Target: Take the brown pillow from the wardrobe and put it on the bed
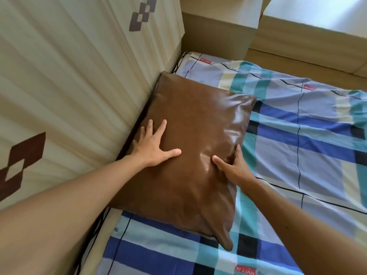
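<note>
The brown, shiny leather-like pillow (190,124) lies flat on the bed (309,124), its left edge against the cream headboard. My left hand (154,145) rests palm down on the pillow's left part, fingers spread. My right hand (232,165) presses on the pillow's right edge, thumb on top and fingers curled around the side. The wardrobe is out of view.
A blue, teal and cream checked sheet covers the bed. The cream ribbed headboard (69,86) with brown diamond marks runs along the left. Beige wooden panels (218,34) stand behind the bed, with a bright window area (321,12) at top right.
</note>
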Motion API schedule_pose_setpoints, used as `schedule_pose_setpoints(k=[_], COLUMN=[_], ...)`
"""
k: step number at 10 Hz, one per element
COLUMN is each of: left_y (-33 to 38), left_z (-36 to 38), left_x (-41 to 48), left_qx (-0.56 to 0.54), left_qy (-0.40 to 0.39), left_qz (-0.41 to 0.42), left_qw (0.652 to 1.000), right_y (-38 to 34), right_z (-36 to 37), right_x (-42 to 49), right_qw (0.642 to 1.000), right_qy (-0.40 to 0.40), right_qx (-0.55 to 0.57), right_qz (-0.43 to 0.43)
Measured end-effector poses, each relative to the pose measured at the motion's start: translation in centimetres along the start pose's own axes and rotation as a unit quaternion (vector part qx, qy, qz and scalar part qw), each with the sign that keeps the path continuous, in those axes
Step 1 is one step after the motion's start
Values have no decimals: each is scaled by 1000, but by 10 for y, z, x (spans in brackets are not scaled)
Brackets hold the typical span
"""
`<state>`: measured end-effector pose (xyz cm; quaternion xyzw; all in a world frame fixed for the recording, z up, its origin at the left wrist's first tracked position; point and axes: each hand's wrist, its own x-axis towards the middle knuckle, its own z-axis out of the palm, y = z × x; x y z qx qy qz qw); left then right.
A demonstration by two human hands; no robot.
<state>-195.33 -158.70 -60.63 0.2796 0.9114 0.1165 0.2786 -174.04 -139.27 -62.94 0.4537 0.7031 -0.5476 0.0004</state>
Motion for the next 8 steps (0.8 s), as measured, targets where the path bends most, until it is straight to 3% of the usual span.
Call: schedule_pose_setpoints(k=[5, 6, 8], left_y=[25, 37, 84], left_z=[-2, -4, -18], left_x=[-43, -77, -150], left_qx=[28, -35, -135], left_qy=[-7, -31, 27], left_qz=[-35, -36, -3], left_qw=[999, 998, 990], right_y=[-17, -39, -77], right_z=[-3, -12, -48], right_x=[-17, -37, -88], right_qw=[987, 983, 980], right_qy=[15, -6, -56], right_qx=[-157, -182, -165], right_qz=[6, -13, -99])
